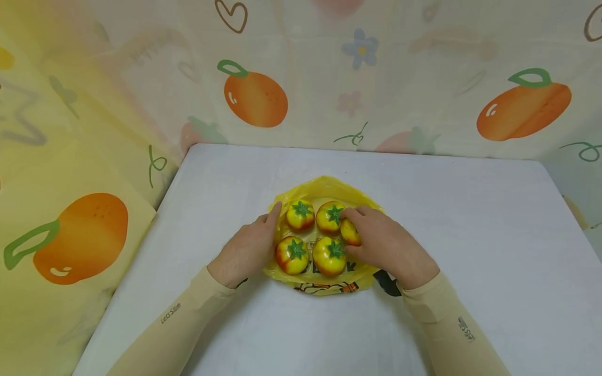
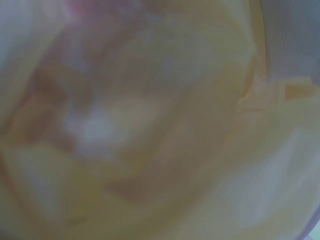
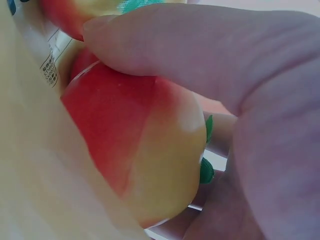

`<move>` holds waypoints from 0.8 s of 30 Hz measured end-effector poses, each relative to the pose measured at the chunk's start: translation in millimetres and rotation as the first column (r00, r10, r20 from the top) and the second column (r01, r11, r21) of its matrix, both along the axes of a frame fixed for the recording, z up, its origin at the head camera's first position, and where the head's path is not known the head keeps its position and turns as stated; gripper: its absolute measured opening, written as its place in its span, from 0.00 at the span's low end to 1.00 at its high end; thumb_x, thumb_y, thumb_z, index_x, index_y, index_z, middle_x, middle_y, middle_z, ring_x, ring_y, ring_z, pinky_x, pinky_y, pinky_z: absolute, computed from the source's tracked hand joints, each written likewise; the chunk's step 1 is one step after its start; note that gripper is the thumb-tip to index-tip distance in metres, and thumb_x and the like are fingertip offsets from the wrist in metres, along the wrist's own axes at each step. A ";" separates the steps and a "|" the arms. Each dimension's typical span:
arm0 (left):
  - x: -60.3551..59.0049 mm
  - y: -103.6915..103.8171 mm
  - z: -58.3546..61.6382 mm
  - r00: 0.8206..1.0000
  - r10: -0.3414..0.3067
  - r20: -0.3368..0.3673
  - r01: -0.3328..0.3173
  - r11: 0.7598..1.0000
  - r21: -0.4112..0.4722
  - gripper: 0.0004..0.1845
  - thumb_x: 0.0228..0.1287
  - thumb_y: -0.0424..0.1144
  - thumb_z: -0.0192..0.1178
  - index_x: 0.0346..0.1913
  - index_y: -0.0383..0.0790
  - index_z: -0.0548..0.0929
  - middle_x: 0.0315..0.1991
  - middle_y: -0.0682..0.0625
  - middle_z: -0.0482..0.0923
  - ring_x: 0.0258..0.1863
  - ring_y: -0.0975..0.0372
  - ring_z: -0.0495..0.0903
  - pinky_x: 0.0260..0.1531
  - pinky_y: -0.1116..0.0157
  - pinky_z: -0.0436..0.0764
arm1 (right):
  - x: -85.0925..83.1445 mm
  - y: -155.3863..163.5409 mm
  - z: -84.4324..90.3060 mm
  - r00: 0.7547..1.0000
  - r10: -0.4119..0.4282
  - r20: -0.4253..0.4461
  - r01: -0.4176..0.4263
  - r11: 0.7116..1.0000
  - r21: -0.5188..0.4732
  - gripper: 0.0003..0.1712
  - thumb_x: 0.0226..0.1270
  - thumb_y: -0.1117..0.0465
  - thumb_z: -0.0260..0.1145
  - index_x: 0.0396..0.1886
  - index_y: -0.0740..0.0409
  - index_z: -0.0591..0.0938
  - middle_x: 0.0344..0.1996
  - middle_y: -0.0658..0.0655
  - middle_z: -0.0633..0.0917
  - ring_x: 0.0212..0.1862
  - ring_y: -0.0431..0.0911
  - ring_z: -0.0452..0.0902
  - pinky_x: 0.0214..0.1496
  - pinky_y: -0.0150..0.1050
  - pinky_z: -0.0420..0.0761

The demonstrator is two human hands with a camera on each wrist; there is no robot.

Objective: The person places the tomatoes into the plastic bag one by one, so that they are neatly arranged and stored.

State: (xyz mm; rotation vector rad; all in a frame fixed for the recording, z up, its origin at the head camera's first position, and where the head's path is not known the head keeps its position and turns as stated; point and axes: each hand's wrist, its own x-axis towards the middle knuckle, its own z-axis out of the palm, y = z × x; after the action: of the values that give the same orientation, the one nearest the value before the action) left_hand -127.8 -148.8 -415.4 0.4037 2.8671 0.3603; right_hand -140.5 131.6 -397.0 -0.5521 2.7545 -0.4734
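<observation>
A yellow plastic bag lies spread on the white table, its mouth facing up. Inside it sit several glossy toy tomatoes, yellow shading to red, each topped with a green star-shaped calyx. At the bag's right side my right hand grips one more toy tomato; up close in the right wrist view, thumb and fingers curl round this tomato. My left hand holds the bag's left edge, one finger extended along the rim, the other fingers mostly hidden. Yellow plastic fills the left wrist view, blurred.
The white tabletop reaches back to a hanging cloth printed with oranges and flowers. More of this cloth hangs along the left edge. Dark printing shows on the bag's front.
</observation>
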 end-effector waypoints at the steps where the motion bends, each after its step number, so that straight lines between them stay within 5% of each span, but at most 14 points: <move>1: 0.0 0.0 0.1 1.000 -0.003 -0.003 0.003 1.000 -0.001 0.41 0.79 0.34 0.61 0.86 0.33 0.54 0.67 0.29 0.80 0.40 0.44 0.91 0.49 0.49 0.91 | -0.1 0.1 -0.1 1.000 -0.001 0.001 0.001 1.000 0.001 0.38 0.68 0.51 0.79 0.73 0.55 0.77 0.63 0.59 0.82 0.56 0.53 0.80 0.64 0.56 0.85; 24: 1.3 1.3 0.4 1.000 -0.008 -0.019 0.008 1.000 -0.006 0.40 0.78 0.32 0.60 0.86 0.31 0.54 0.66 0.29 0.81 0.36 0.45 0.90 0.45 0.49 0.92 | -2.8 -0.4 -5.4 1.000 -0.016 0.008 0.015 0.999 0.039 0.42 0.68 0.52 0.80 0.76 0.57 0.74 0.63 0.62 0.82 0.57 0.55 0.80 0.64 0.57 0.85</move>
State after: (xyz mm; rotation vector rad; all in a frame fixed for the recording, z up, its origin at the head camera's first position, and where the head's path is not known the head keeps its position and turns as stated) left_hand -126.6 -147.5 -415.0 0.4197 2.8837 0.3479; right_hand -143.2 131.2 -402.4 -0.5183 2.7557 -0.4231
